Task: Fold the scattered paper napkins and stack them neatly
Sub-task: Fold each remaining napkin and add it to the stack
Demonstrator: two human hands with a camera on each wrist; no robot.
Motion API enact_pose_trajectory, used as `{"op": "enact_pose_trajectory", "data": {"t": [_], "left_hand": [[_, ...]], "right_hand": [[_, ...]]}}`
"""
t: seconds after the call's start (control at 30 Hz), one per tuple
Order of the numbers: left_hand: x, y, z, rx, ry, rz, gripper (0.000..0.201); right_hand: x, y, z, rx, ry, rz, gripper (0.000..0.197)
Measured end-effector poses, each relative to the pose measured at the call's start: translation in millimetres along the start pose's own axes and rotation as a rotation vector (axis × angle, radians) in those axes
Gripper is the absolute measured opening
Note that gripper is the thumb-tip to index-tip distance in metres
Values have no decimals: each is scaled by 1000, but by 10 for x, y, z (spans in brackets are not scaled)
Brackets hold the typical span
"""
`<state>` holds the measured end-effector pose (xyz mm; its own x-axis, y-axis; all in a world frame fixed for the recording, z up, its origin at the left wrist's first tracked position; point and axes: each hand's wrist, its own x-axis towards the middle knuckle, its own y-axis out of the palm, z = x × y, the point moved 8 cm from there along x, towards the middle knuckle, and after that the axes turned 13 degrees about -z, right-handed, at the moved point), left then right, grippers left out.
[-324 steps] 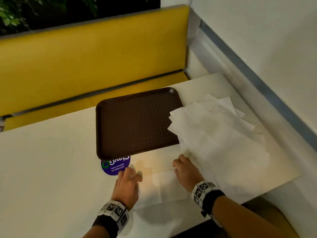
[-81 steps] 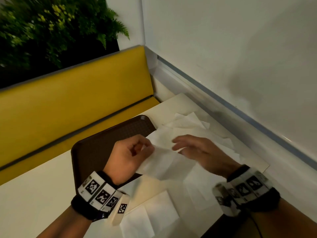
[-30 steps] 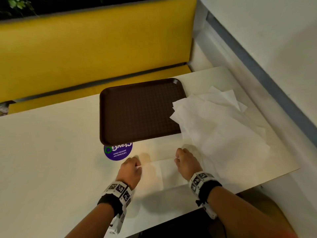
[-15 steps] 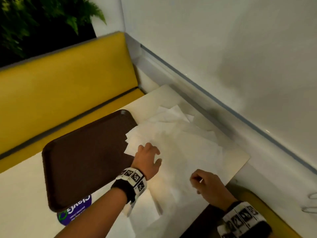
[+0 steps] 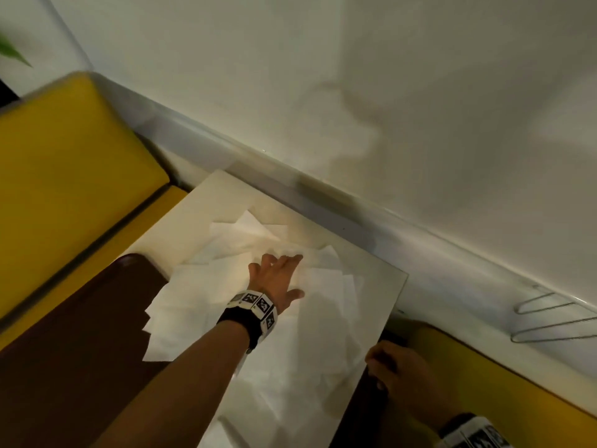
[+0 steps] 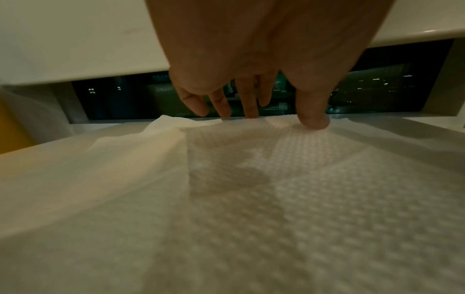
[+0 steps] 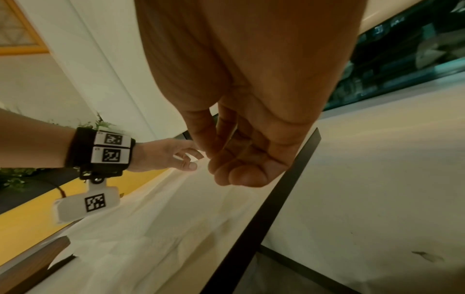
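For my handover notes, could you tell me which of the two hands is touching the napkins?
The left hand: its straight fingers reach onto the pile of napkins. The right hand hangs loosely curled off the table edge, holding nothing.

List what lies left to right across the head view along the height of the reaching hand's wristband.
Brown tray → loose napkin pile → left hand, fingers spread on the pile → bare table edge → wire rack on the wall ledge.
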<state>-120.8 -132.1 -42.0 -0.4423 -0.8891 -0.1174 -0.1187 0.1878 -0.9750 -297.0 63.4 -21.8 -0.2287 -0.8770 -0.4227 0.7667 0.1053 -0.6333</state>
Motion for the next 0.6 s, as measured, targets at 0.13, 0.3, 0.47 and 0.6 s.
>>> {"op": "enact_pose_trajectory", "data": {"t": [0.13,0.3,0.47,0.6], "left_hand": [[97,-82,-51,9,0,-72,49],[35,-234,-68,-306,-37,-90,35],[-382,-1056,-4,-709,-30,-214,44],[-887,-1878,217,-874,28,-429,40]], "right_hand": [[-29,46,-16,15,15,18,10],[-36,61,8,44,7,8,9],[6,7,468,78,-136,-83,10],[-55,-66,1305,140,-392,-240,35]]}}
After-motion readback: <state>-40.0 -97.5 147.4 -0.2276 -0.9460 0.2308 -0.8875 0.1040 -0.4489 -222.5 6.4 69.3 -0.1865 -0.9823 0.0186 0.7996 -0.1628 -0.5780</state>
